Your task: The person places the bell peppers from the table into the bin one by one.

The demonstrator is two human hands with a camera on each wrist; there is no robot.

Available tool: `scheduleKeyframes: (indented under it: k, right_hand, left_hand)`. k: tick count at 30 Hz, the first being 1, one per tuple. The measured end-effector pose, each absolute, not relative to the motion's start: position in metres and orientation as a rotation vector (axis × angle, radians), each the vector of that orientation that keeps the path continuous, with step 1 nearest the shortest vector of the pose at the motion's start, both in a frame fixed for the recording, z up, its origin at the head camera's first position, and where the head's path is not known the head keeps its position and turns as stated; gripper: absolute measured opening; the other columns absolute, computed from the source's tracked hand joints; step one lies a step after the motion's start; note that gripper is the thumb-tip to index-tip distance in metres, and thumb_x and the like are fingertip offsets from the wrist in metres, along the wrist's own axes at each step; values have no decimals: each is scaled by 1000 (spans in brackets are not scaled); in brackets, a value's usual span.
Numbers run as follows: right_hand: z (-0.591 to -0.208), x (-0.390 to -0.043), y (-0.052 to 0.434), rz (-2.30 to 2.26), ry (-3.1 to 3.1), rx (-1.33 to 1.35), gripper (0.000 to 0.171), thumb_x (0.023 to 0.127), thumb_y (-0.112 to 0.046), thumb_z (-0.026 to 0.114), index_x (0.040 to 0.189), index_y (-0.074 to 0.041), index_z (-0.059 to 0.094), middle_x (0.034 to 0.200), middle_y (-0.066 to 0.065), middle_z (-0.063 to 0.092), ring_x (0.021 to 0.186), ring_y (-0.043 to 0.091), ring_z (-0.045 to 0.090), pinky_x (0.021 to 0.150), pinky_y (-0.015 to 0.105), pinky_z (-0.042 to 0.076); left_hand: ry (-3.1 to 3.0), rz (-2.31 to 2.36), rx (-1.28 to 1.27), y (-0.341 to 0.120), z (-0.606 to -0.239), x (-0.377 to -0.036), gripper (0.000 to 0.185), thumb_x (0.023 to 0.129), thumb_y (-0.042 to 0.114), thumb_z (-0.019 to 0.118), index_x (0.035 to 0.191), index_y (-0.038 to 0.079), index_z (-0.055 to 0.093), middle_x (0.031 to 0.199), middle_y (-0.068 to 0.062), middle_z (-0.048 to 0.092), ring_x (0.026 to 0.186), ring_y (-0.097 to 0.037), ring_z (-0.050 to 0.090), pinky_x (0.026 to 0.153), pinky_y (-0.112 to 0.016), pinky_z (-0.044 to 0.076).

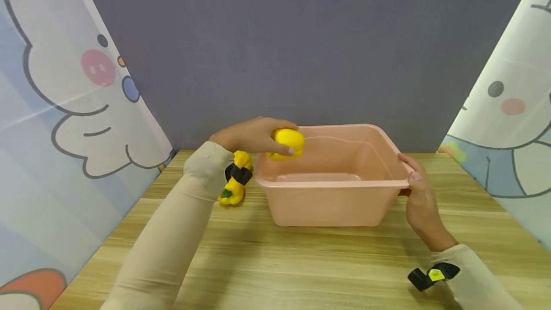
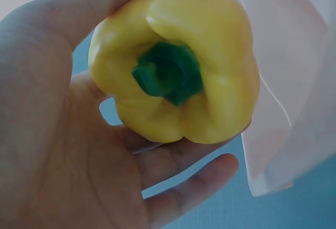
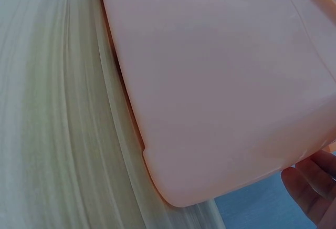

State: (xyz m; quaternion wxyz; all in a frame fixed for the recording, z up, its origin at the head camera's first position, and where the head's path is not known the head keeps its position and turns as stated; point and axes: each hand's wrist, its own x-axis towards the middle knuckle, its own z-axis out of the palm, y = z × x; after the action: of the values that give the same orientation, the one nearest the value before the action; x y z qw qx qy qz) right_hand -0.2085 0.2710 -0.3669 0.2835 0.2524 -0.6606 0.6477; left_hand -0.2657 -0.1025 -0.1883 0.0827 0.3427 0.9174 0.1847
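Observation:
A yellow bell pepper (image 1: 290, 141) with a green stem is held by my left hand (image 1: 254, 135) over the left rim of a pink plastic basin (image 1: 327, 207). In the left wrist view, the fingers curl around the pepper (image 2: 226, 55), and its stem faces the camera. At the basin's right end, my right hand (image 1: 422, 200) grips the rim, thumb on top and the other fingers partly hidden. The right wrist view shows its fingertips (image 3: 299, 189) at the basin's side. Inside, the visible part of the basin holds nothing.
More yellow bell peppers (image 1: 232, 192) lie on the wooden table (image 1: 301, 267) left of the basin, partly hidden by my left wrist and its black camera (image 1: 238, 174). A grey panel (image 1: 284, 51) stands behind, with cartoon-printed sheets (image 1: 86, 123) at both sides.

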Motion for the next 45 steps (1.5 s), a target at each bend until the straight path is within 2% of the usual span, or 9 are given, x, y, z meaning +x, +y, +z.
scheduleKeyframes:
  k: [5,24,33,45]
  right_hand:
    - [-368,-209,271,1727,-1761,691,47,108,-16,27,148,1,45,126,8,55,90,10,57,68,17,49]
    - [-368,-209,267,1733,-1761,668,46,109,-17,29,148,2,45,128,8,54,91,11,56,68,19,48]
    - [-366,-209,268,1690,-1790,647,47,109,-17,28,148,3,43,134,7,50,96,17,55,70,18,48]
    - [-367,-208,268,1686,-1790,653,47,109,-17,27,148,3,43,132,8,51,94,15,56,69,17,48]
  left_hand:
    - [2716,557,1021,-95,-187,-268,70,89,55,68,150,30,45,119,8,58,103,-18,54,85,-38,47]
    - [2664,573,1071,-66,-190,-291,66,92,49,67,149,23,47,123,5,56,101,-17,56,86,-35,49]
    - [2691,537,1052,-56,-190,-292,68,91,51,69,149,24,47,120,6,57,102,-17,56,86,-35,49]
    - [2647,578,1068,-43,-198,-294,68,90,49,69,149,23,47,118,6,58,101,-17,58,86,-34,49]
